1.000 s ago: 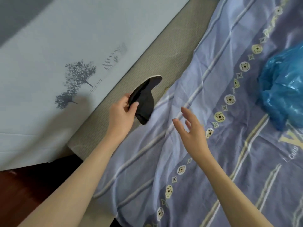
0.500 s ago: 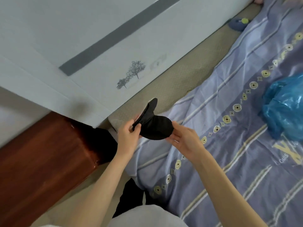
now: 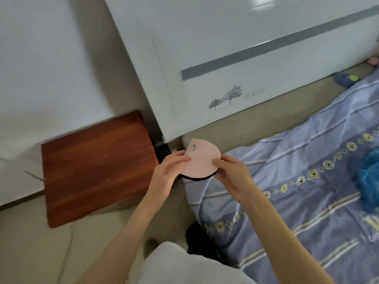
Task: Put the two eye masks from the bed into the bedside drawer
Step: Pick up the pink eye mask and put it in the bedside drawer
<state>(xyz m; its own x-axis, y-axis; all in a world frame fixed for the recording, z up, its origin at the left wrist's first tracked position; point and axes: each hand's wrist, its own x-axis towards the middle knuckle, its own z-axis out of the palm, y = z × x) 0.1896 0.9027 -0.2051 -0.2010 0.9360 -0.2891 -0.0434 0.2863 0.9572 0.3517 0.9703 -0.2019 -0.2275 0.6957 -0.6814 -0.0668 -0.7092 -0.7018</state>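
Observation:
Both my hands hold a folded eye mask [image 3: 202, 160] over the bed's near corner. Its pink side with a small printed eye faces me, and a black edge shows along its bottom. My left hand [image 3: 168, 171] pinches its left side, while my right hand [image 3: 229, 173] grips its right side. The reddish-brown wooden bedside cabinet [image 3: 96, 167] stands to the left of my hands; only its top shows, and no drawer is visible. A dark cloth item [image 3: 196, 240] lies at the bed's edge near my body; I cannot tell whether it is the second mask.
A purple striped quilt [image 3: 297, 201] covers the bed on the right, with a blue plastic bag [image 3: 369, 179] on it. The white headboard [image 3: 246, 64] runs behind. A dark blue item [image 3: 346, 78] lies at the far bed head. Pale floor surrounds the cabinet.
My view has swung left, bringing the bedside cabinet into sight. The mask, black side up before, now shows its pink side, held in both hands.

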